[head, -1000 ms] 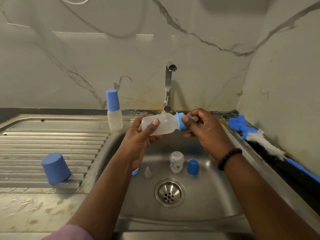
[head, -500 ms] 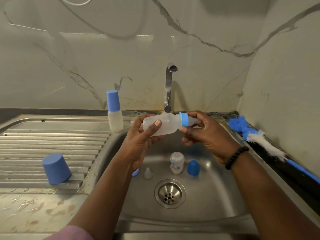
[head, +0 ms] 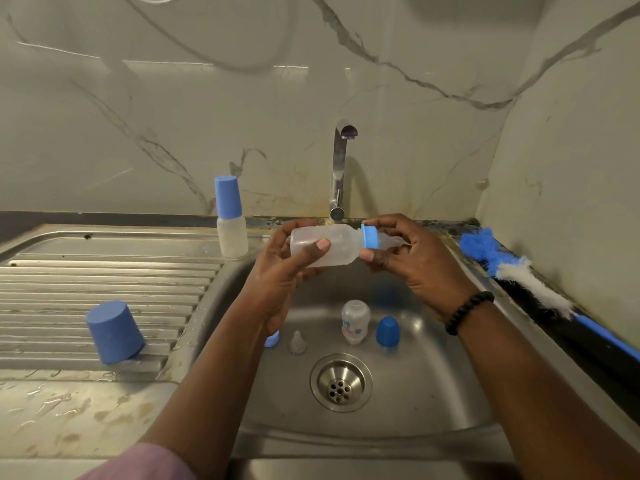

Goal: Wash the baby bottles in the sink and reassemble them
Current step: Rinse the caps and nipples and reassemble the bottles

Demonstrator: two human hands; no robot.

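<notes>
Here, the left hand (head: 277, 271) grips a clear bottle (head: 325, 245) sideways above the sink (head: 415, 393), at twelve o'clock from the drain (head: 341, 382); the right hand (head: 412, 258) pinches its blue collar (head: 370, 236). Wet plastic may slip, or the collar may cross-thread if turned askew, likely dropping the bottle among the loose parts below.

Three bottles: one above the sink (head: 433, 393) (held) (head: 322, 245), one at its back-left rim (head: 232, 233), one inside (head: 355, 322). Two loose caps (head: 114, 332) (head: 388, 332). One loose teat (head: 297, 342). One brush (head: 519, 275).
</notes>
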